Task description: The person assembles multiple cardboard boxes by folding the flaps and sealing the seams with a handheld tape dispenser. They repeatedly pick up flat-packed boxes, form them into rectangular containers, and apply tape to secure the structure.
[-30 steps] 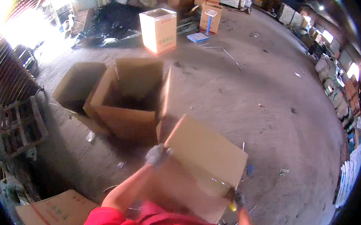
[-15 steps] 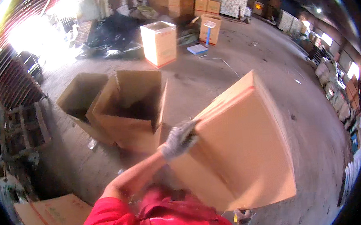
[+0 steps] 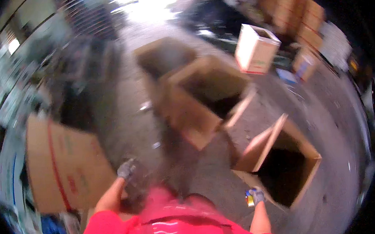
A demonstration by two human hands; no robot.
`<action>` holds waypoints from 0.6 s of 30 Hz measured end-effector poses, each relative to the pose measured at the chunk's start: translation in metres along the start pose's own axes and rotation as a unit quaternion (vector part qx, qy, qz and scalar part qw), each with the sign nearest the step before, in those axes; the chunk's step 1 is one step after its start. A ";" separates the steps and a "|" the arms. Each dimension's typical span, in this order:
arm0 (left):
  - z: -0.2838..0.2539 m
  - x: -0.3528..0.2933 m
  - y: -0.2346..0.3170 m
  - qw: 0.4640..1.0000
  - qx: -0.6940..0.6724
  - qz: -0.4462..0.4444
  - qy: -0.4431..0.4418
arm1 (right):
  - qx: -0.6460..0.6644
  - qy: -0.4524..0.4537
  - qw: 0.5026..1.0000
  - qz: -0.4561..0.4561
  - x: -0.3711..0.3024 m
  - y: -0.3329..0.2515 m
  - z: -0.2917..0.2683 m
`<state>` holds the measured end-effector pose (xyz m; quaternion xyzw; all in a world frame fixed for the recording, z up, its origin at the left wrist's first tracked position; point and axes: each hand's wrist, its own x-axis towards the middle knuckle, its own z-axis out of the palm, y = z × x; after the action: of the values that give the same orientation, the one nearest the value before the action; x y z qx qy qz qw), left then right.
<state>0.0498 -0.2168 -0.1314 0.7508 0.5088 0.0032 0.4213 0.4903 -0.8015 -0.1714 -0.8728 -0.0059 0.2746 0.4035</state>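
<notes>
My right hand (image 3: 257,194), in a grey glove, is closed on a small yellow and dark object (image 3: 249,198) whose kind I cannot make out. Just beyond it, an open cardboard box (image 3: 309,160) stands on the floor with its dark inside facing up. My left hand (image 3: 126,168), also gloved, is out to the left and smeared by motion, so its fingers cannot be read. Closest to that hand is a folded-flat cardboard box (image 3: 76,168) with a red stripe, leaning at the left.
Two more open boxes, a nearer one (image 3: 192,116) and a farther one (image 3: 149,72), stand touching ahead. A white-sided carton (image 3: 252,53) is farther right, near a blue floor scale (image 3: 287,76). Stacked cartons (image 3: 291,12) and a dark plastic heap (image 3: 217,19) lie behind.
My view has swung left. The box my left hand gripped, held tilted, now stands open side up at the right. My left hand has let go of it and moved toward the flat cardboard.
</notes>
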 end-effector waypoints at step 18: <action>-0.344 -0.243 -0.233 0.693 0.258 -0.540 0.402 | -0.184 -0.382 0.896 -0.134 -0.116 -0.206 0.314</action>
<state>-0.3937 -0.1572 0.0450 0.3534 0.9281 -0.0543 -0.1042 0.2838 -0.4694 -0.1348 -0.7506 -0.3268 0.5238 0.2356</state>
